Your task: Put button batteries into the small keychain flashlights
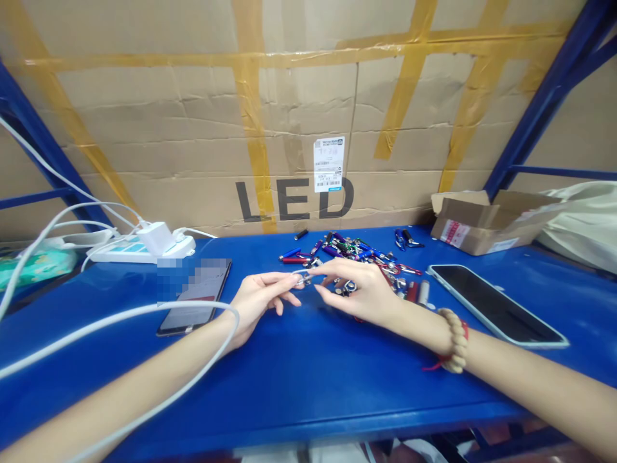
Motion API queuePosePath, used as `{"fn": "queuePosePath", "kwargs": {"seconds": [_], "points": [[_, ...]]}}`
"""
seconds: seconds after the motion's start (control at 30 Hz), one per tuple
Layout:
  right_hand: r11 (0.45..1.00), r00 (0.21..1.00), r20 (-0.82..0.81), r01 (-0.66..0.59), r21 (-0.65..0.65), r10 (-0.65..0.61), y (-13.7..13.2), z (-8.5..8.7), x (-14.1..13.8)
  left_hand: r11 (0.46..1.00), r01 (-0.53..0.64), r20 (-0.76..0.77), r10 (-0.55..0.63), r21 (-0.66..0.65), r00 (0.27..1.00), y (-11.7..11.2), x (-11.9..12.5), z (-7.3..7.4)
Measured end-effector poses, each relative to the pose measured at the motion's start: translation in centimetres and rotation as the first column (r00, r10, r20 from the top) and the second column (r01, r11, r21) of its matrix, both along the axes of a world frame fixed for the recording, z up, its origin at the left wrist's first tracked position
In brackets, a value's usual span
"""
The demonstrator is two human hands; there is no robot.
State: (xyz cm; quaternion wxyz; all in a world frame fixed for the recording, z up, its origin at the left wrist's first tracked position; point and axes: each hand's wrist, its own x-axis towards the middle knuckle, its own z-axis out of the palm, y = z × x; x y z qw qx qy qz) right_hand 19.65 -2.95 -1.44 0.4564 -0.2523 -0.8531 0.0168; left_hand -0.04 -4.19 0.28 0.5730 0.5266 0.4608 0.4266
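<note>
Metal part (304, 280) sits before taped cardboard (193, 128), above the blue bench (289, 386). White cable (193, 304) loops across the left forearm (159, 379); farther right stand a carton (486, 239) and phone (496, 305), and ahead a heap of coloured tubes (357, 247). Left hand's (260, 297) grip pinches the part, small, silvery, blurred; right hand's (361, 289) grip is spread beside it, contact unclear.

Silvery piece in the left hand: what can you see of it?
The silvery piece is small, shiny and metal-looking, pinched at the fingertips of the left hand over the blue table. The right hand has its index fingertip close by; contact is unclear. It is too small and blurred to make out parts or exact shape.
</note>
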Motion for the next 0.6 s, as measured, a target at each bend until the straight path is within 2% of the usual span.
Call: {"fn": "queuePosePath", "kwargs": {"seconds": [0.07, 0.13, 0.33, 0.47, 0.6], "points": [[0.996, 0.999, -0.026, 0.021, -0.089, -0.024, -0.24, 0.0, -0.18, 0.999, -0.036, 0.014, 0.036, 0.004, 0.999, 0.11, -0.12, 0.09], [0.992, 0.999, -0.033, 0.011, -0.122, -0.015, -0.42, 0.06, -0.27, 1.0, -0.031, 0.008, 0.031, 0.002, 0.999, 0.06, -0.13, 0.23], [0.995, 0.999, -0.018, -0.038, 0.096, 0.04, -0.31, 0.25, -0.27, 0.999, 0.014, -0.045, -0.012, 0.034, 0.999, -0.19, 0.1, 0.25], [0.99, 0.999, 0.045, -0.019, 0.141, 0.013, -0.16, 0.2, -0.21, 0.994, 0.008, -0.091, 0.002, 0.11, 0.996, -0.06, -0.01, 0.01], [0.987, 0.982, 0.186, 0.005, 0.163, -0.036, -0.42, 0.25, -0.15, 0.982, 0.02, -0.174, 0.013, 0.188, 0.985, -0.15, 0.04, -0.08]]}}
